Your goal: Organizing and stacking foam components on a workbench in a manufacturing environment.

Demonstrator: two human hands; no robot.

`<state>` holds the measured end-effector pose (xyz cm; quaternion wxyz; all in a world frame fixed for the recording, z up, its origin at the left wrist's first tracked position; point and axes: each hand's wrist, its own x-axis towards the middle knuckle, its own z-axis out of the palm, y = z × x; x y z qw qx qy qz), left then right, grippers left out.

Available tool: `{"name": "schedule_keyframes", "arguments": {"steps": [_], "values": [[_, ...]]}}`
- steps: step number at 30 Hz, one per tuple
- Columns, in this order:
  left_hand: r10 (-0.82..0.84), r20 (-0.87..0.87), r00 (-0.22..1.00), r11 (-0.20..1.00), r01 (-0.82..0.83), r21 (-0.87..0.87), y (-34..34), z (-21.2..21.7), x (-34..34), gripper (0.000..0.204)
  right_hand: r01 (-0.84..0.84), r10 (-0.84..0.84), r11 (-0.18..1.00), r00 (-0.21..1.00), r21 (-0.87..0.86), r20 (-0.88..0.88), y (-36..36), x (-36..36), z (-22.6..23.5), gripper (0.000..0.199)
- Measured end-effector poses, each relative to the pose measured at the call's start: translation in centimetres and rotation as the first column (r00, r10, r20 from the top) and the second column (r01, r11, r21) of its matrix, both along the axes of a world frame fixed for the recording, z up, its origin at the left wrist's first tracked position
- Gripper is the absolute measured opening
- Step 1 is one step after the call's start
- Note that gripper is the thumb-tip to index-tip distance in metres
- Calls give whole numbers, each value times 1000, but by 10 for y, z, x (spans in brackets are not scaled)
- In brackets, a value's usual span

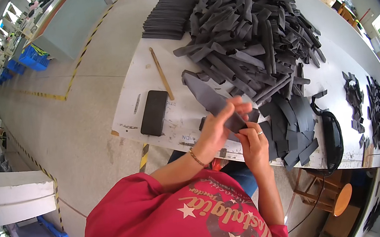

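A dark grey fabric strip [206,95] slants across the near part of the white table, held between my two hands. My left hand [217,127] is around its middle, thumb on the near side and fingers reaching past the far edge. At the strip's lower end my right hand [253,141], wearing a ring, pinches it between thumb and fingertips. Beyond lies a big loose pile of dark rolled strips [247,39]. Flat dark pieces [292,129] are spread just right of my right hand.
A neat stack of strips [170,13] sits at the table's far left. Nearer are a wooden stick [161,74] and a black phone [154,112]. To the right stand a black rounded device [332,140] and more dark scraps [379,108]. A wooden stool [342,199] is below.
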<state>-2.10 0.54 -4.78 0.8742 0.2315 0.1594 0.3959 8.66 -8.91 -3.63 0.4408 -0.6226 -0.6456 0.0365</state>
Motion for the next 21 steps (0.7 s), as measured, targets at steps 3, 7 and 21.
{"name": "schedule_keyframes", "arguments": {"steps": [3, 7, 21], "values": [[115, -27, 993, 991, -113, 70, 11, 23, -7, 35, -14, 12, 999, 999, -33, -41, -7, 2, 7, 19], [109, 27, 994, 989, -111, 100, -1, 31, -6, 34, 8, -7, 999, 999, 31, -46, -8, -4, 19, 17], [18, 93, 995, 998, -22, 52, -18, 18, -6, 32, -53, 56, 998, 996, 35, -74, 1, -9, 20, 16]]}}
